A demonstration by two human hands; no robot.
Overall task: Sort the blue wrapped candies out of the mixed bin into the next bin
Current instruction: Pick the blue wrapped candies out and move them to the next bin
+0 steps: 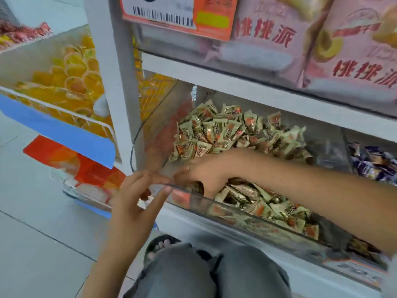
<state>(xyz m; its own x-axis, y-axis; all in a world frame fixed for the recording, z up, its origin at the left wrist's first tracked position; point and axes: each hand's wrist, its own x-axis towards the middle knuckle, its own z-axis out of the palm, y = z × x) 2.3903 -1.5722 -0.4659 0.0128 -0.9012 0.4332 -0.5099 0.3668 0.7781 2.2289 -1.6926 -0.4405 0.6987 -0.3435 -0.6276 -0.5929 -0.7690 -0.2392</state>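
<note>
Pink snack bags [335,39] above; orange jellies [73,82] left.

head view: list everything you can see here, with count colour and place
clear bin: one, see-through, lower shelf, centre
green candies: many, pale green and gold wrappers, heaped in the clear bin
blue candies: several, blue-purple wrappers, next bin at right
pink bags: at least two, pink with red print, upper shelf
price tag: one, orange and white, upper shelf edge
jelly cups: many, yellow-orange, left rack
left hand: one, fingers on the bin's front corner
right hand: one, reaching into the green candies, fingertips hidden
</note>
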